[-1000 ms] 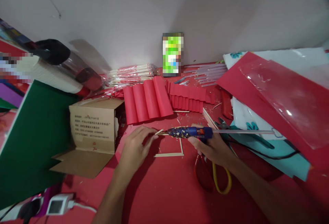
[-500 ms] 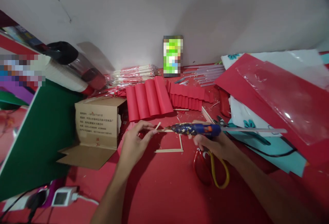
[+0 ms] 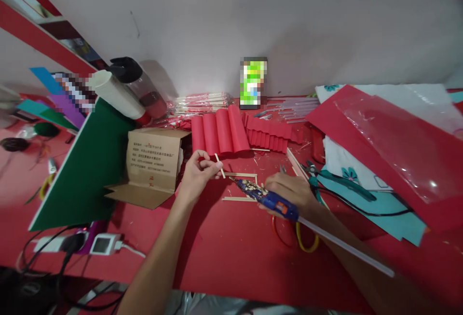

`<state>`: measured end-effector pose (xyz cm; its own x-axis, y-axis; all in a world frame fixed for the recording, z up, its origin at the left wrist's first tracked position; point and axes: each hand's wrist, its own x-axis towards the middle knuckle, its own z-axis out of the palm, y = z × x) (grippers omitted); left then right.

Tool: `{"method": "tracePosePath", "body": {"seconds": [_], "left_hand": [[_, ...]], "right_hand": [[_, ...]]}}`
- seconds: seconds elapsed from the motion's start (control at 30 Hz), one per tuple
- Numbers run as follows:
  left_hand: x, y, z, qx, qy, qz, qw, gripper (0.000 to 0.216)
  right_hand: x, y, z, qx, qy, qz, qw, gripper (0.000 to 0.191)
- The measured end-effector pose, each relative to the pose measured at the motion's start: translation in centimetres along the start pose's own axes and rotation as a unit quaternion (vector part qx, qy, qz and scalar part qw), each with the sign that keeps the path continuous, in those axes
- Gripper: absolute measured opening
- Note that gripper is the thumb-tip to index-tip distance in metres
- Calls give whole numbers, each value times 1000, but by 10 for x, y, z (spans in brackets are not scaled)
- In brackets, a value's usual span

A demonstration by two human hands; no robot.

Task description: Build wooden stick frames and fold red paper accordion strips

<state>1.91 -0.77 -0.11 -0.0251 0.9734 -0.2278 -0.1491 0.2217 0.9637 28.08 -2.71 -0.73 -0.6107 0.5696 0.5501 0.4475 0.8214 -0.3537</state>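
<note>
My left hand [image 3: 201,172] pinches a short wooden stick [image 3: 220,165] between thumb and fingertips, tilted above the table. My right hand [image 3: 289,192] is wrapped round a blue hot glue gun [image 3: 280,205] with a speckled front. A long translucent glue stick [image 3: 347,242] juts from its back, and its nozzle is close below the lower end of the wooden stick; whether they touch I cannot tell. Under the nozzle lies a three-sided frame of wooden sticks [image 3: 240,175], partly hidden by the glue gun and my right hand.
Scissors [image 3: 307,245] lie below my right hand, with pliers [image 3: 340,182] to the right. Pleated red paper [image 3: 220,131], a cardboard box [image 3: 152,160] and a green board [image 3: 87,170] stand around. A phone [image 3: 253,83] leans on the wall; a power strip [image 3: 54,244] is at left.
The glue gun has swung from nearly level to slanted, its back end now lower and nearer me. In my left hand the wooden stick now stands more upright. The camera view has shifted.
</note>
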Motion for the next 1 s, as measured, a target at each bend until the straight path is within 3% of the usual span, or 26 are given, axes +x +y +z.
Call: {"method": "tracePosePath", "body": {"seconds": [0.2,1.0], "left_hand": [[-2,2,1,-11,-2,-2,1000,53],[1,-1,0,12,13,6,1000,54]], "right_hand": [[0,-3,6,-72,-2,-53,996,20],[3,-10,10,-115,-14,-57,992,32]]}}
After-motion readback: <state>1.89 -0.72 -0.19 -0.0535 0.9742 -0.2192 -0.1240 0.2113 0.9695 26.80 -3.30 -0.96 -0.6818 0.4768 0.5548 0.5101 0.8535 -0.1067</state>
